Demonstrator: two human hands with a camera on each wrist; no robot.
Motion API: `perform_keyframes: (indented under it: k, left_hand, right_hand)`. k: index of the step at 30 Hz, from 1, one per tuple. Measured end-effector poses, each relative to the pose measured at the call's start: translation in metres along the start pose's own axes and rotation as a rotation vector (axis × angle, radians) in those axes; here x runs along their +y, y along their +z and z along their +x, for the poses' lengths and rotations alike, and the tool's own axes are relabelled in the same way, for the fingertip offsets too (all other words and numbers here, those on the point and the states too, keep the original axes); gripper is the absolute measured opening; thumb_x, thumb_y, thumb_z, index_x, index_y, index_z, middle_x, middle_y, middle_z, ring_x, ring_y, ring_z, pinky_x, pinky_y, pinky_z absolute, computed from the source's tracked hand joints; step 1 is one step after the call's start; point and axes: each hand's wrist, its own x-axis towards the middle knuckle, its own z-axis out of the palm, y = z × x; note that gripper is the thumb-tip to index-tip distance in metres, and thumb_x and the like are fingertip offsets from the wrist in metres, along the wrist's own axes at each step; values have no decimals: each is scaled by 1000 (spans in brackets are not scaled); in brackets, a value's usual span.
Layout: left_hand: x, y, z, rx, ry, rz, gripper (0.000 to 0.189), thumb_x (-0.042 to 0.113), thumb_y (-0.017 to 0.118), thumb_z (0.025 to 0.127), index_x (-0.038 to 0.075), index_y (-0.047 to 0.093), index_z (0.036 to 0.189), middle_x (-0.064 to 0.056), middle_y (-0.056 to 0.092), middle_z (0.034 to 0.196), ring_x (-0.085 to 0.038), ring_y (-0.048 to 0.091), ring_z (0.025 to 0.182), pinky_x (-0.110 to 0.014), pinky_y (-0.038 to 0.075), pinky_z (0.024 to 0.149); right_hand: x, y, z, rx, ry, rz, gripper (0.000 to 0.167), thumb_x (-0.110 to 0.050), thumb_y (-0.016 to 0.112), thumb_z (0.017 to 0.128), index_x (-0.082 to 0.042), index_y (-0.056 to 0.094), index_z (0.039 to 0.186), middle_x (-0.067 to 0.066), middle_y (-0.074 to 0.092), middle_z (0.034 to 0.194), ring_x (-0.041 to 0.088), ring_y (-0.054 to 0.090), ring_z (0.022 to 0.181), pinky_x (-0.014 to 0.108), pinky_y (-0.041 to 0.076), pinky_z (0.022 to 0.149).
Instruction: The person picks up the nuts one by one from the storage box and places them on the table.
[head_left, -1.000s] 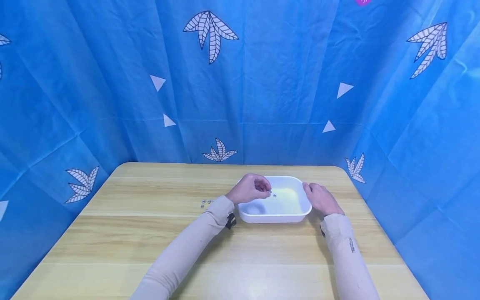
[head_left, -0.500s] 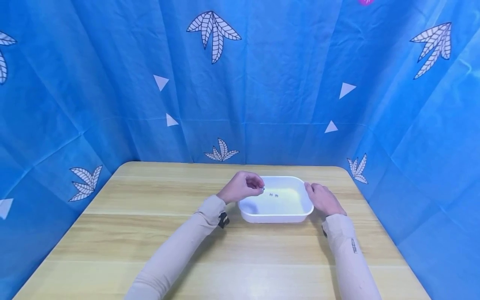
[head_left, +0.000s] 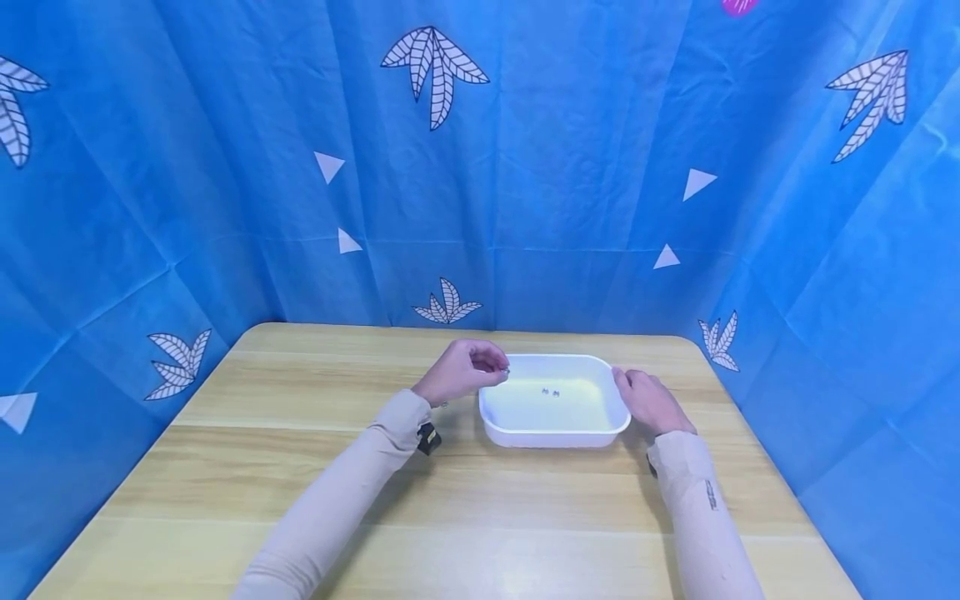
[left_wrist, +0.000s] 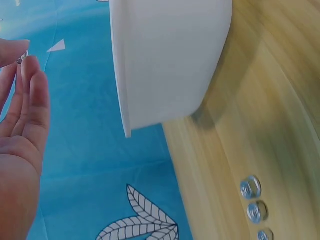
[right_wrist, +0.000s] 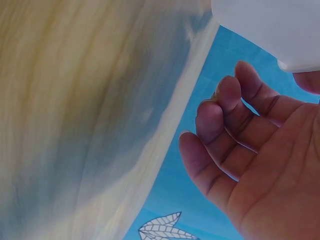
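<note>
My left hand [head_left: 462,368] is raised beside the left rim of a white plastic tray [head_left: 555,432]. Between its thumb and fingertips it pinches a small metal nut [left_wrist: 21,59], mostly covered by the fingers. Two more small metal nuts [head_left: 551,392] lie on the tray's floor near its middle. At the tray's right end, my right hand [head_left: 654,402] holds the rim. The right wrist view shows the thumb at the rim and the other fingers [right_wrist: 210,120] loosely bent below the tray wall.
Several silver nuts [left_wrist: 257,212] lie on the wooden table [head_left: 300,467], left of the tray. In the head view, my left wrist and sleeve [head_left: 352,492] mostly hide them. A blue patterned curtain [head_left: 570,167] hangs behind the table and along both sides.
My left hand has moved left from over the tray to its left rim, still pinching a nut. Both nuts inside now show uncovered. My right hand stays at the right rim.
</note>
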Motion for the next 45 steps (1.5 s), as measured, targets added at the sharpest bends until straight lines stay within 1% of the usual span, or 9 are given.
perform_keyframes:
  k: [6, 11, 16, 21, 29, 33, 37, 40, 45]
  left_hand:
    - [-6, -10, -7, 35, -1, 3, 20, 8, 80, 87, 4, 75, 105, -9, 76, 101, -16, 71, 91, -26, 61, 86]
    - [-11, -19, -15, 55, -8, 5, 23, 8, 80, 87, 0, 74, 108, -9, 76, 101, -16, 71, 90, -26, 61, 85]
    - [-17, -31, -25, 68, -2, 8, 18, 7, 80, 87, 3, 75, 103, -11, 76, 99, -16, 72, 89, -25, 61, 84]
    - [-26, -44, -36, 92, -6, 16, 14, 4, 79, 88, 4, 74, 101, -12, 76, 98, -16, 72, 88, -23, 61, 84]
    - [-42, -57, -50, 126, -76, 72, 13, 10, 82, 86, 9, 74, 97, -7, 75, 99, -17, 70, 90, -24, 60, 84]
    - [-49, -60, -57, 128, -103, 88, 10, 9, 81, 87, 9, 73, 93, -7, 75, 102, -19, 69, 91, -25, 60, 84]
    - [-56, -63, -62, 113, -126, 101, 9, 6, 80, 86, 9, 72, 89, -7, 74, 101, -21, 69, 90, -27, 60, 81]
    - [-61, -66, -66, 97, -132, 120, 10, 7, 80, 86, 10, 72, 90, -7, 74, 99, -21, 68, 89, -28, 60, 81]
    - [-75, -74, -73, 89, -136, 155, 9, 7, 81, 85, 9, 73, 90, -6, 75, 96, -19, 68, 86, -28, 60, 81]
  right_hand:
    - [2, 1, -1, 5, -6, -2, 73, -51, 20, 111, 6, 59, 134, 26, 69, 123, 46, 63, 120, 62, 48, 106]
    - [2, 1, -1, 8, -9, 7, 73, -52, 20, 111, 5, 60, 134, 26, 69, 123, 47, 63, 121, 63, 48, 106]
    - [1, 1, -1, 1, -5, 12, 75, -53, 19, 111, 5, 59, 135, 26, 69, 124, 46, 63, 121, 63, 48, 106]
    - [1, 1, 1, -2, -1, 8, 76, -54, 18, 111, 6, 58, 136, 27, 68, 125, 47, 63, 121, 63, 48, 106]
    - [2, 1, 1, -16, 12, 4, 79, -56, 17, 110, 7, 55, 139, 29, 65, 130, 48, 60, 125, 64, 46, 108]
    - [3, 1, 1, -19, 5, 16, 77, -55, 18, 110, 6, 56, 138, 28, 66, 128, 48, 61, 124, 64, 47, 107]
    - [3, 2, 1, -21, -4, 18, 77, -55, 18, 110, 6, 57, 137, 27, 67, 127, 48, 61, 123, 64, 47, 107]
    - [4, 1, 1, -22, 0, 19, 77, -56, 18, 110, 4, 57, 136, 27, 67, 127, 47, 62, 123, 64, 47, 107]
    - [3, 1, 2, -26, -6, 17, 76, -54, 18, 110, 5, 58, 135, 27, 68, 124, 47, 62, 121, 64, 47, 106]
